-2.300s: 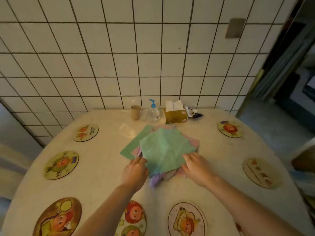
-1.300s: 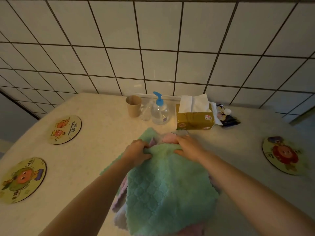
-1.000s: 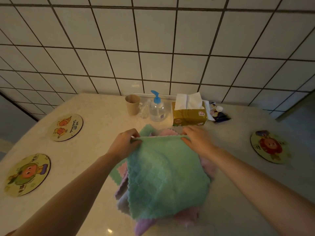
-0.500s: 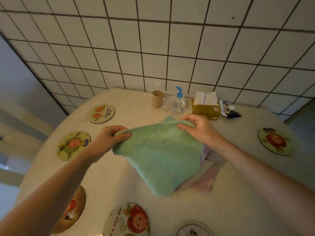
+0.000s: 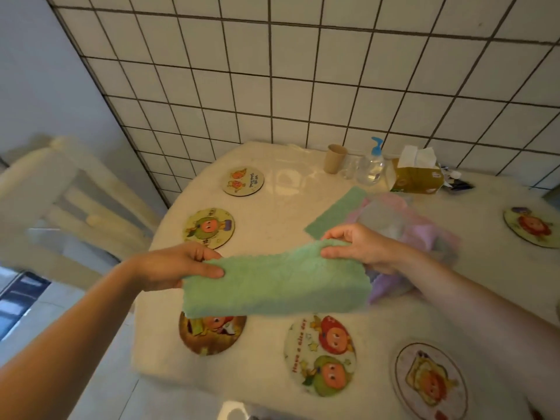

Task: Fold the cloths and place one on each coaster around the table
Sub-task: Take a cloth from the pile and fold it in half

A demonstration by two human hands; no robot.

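Observation:
A green cloth [image 5: 275, 283] hangs folded in half in the air above the table's left front part. My left hand [image 5: 178, 265] pinches its left end and my right hand [image 5: 360, 245] pinches its right end. Behind my right hand lies the pile of cloths [image 5: 403, 225], pink and purple, with another green cloth [image 5: 336, 212] sticking out at its left. Round picture coasters lie along the table edge: a dark one [image 5: 212, 331] partly under the held cloth, others at the left [image 5: 209, 227], back left [image 5: 243, 180], front [image 5: 321, 353], front right [image 5: 430, 380] and far right [image 5: 533, 227].
By the tiled wall stand a paper cup [image 5: 335, 158], a pump bottle [image 5: 371, 165] and a tissue box [image 5: 416, 174]. A pale chair [image 5: 66, 201] stands left of the table [image 5: 272, 216]. The floor shows at the lower left.
Both hands lifted the top green cloth off the pile, brought it toward the left front and folded it in half. The view turned left.

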